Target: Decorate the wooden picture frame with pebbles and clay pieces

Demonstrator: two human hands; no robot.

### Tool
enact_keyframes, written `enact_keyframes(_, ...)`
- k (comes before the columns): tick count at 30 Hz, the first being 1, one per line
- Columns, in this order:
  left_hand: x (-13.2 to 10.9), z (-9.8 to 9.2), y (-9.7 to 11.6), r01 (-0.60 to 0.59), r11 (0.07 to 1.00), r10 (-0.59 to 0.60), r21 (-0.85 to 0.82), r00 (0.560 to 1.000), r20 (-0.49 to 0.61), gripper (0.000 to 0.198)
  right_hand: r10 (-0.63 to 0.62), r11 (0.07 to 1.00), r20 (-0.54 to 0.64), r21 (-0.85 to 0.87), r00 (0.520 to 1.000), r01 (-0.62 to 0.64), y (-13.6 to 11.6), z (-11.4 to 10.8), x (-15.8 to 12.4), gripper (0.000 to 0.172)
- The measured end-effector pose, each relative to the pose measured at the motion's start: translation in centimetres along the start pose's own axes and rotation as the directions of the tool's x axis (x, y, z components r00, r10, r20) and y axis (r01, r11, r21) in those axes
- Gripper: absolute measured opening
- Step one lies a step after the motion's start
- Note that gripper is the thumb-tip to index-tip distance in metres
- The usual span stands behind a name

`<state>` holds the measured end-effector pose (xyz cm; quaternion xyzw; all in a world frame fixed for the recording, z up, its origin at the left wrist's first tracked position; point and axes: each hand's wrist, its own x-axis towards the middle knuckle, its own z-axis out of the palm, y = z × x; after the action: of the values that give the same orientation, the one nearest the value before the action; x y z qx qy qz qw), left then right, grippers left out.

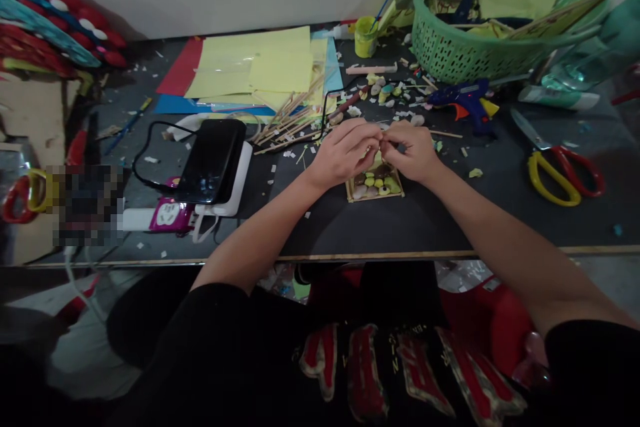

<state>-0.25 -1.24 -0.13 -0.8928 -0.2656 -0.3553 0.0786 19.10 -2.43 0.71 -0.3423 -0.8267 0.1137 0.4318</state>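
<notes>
A small wooden-stick frame (376, 196) with painted pebbles (379, 182) inside lies on the dark table. My left hand (345, 152) and my right hand (411, 149) meet above its far part, fingertips pinched close together. Whatever sits between the fingertips is too small or hidden to name. The hands cover the far side of the frame. Just beyond them are loose pebbles (386, 91) and paper scraps. A bundle of thin wooden sticks (286, 121) lies to the left of my left hand.
A blue glue gun (467, 103) and scissors (555, 163) lie to the right. At the back right stands a green basket (465, 53), with a yellow paint pot (365, 38) beside it. Coloured paper sheets (240, 63) lie at the back left. A phone (213, 160) rests on a white block nearer.
</notes>
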Motion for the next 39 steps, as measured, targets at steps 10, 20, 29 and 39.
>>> enact_keyframes(10, 0.5, -0.5, -0.6, 0.087, 0.985, -0.064, -0.152, 0.986, 0.154, 0.027, 0.002, 0.971, 0.099, -0.236, 0.995, 0.022, 3.7, -0.5, -0.5, 0.02)
enact_keyframes(20, 0.3, 0.3, -2.0, 0.283, 0.925, -0.265, -0.255, 0.959, 0.104, 0.044, -0.006, 0.999, -0.074, -0.054, 0.997, 0.002, 1.9, 0.1, -0.2, 0.017)
enact_keyframes(29, 0.4, -0.5, -3.0, 0.307, 0.879, -0.295, -0.365, 0.951, 0.09, 0.025, 0.183, 0.981, -0.151, 0.092, 0.972, -0.17, 0.9, -0.5, 0.0, 0.021)
enact_keyframes(39, 0.7, -0.9, -2.5, 0.332, 0.874, -0.272, -0.354, 0.939, 0.21, 0.023, 0.197, 0.977, -0.123, 0.103, 0.973, -0.185, 0.9, -0.3, -0.1, 0.024)
